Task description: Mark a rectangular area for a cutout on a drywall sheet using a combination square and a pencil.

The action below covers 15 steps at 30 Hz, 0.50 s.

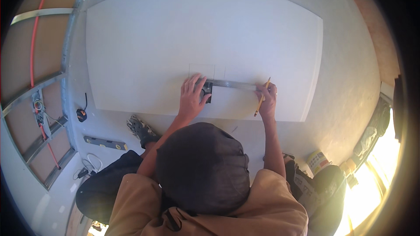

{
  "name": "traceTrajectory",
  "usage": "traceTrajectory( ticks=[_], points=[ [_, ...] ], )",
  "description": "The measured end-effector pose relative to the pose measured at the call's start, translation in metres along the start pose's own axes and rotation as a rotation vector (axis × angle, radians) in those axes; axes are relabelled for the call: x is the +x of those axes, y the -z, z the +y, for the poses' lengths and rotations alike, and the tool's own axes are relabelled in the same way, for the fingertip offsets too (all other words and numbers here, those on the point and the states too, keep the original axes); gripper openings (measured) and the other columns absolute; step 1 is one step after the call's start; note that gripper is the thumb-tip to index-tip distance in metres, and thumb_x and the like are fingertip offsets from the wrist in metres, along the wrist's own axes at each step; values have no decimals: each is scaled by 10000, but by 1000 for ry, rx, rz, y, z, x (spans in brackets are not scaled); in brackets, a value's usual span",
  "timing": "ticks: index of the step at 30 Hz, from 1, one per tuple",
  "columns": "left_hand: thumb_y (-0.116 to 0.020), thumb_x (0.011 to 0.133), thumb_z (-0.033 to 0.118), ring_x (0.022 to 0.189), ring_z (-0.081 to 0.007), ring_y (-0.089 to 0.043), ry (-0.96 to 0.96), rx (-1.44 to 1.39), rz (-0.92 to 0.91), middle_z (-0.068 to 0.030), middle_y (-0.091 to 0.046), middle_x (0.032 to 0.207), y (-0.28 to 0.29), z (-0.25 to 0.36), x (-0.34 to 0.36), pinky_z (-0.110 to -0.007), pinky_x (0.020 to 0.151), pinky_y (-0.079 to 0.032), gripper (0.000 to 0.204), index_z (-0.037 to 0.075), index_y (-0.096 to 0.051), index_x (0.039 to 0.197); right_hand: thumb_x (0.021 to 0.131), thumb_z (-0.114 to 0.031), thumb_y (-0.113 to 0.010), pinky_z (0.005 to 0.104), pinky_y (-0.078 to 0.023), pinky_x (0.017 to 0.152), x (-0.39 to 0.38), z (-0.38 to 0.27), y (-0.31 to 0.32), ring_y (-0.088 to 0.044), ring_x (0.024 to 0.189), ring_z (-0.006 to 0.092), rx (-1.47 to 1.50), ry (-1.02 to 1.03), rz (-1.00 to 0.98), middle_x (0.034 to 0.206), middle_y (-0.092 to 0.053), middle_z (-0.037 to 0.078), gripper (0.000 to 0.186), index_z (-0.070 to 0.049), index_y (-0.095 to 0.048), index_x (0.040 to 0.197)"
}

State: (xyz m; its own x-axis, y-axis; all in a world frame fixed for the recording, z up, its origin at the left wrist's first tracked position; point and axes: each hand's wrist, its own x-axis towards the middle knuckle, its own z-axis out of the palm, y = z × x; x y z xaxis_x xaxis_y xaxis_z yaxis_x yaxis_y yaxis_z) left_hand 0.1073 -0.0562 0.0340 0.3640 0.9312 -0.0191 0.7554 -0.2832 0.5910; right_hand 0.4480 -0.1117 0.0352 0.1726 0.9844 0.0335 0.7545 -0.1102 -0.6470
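The steel rule (232, 84) lies crosswise between both hands on the white board (140, 52); the left hand (192, 92), half open, rests against its dark block (208, 98); the right hand (267, 98), curled round a pencil (258, 107), touches its right end

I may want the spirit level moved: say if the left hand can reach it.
Probably not straight across: the patterned shoe lies between the left hand and the spirit level.

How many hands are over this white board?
2: the left hand resting on the black tool, and the right hand at the right end of the metal strip, holding a yellow pencil.
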Motion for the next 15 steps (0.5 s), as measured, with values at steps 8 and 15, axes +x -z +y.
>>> traceTrajectory(
  ticks=[8, 15],
  points=[
    [-802, 1051, 267, 1551, -418, -487, 11, -66, 31, -150, -544, 1615, -19, 7, -7, -571, 1250, -435, 571, 92, -618, 1562, 897, 31, -876, 444, -599, 914, -3, 6, 6, -657, 1146, 336, 6, -6, -2, 1246, -634, 153, 433, -91, -822, 1309],
    [-787, 1064, 276, 1550, -424, -490, -5, -36, 40, -157, -539, 1618, -19, 6, -8, -569, 1247, -439, 574, 82, -614, 1575, 908, 58, -870, 442, -614, 922, -6, 7, -2, -657, 1145, 321, -33, -6, 38, 1262, -624, 146, 467, -103, -818, 1343]
  ],
)
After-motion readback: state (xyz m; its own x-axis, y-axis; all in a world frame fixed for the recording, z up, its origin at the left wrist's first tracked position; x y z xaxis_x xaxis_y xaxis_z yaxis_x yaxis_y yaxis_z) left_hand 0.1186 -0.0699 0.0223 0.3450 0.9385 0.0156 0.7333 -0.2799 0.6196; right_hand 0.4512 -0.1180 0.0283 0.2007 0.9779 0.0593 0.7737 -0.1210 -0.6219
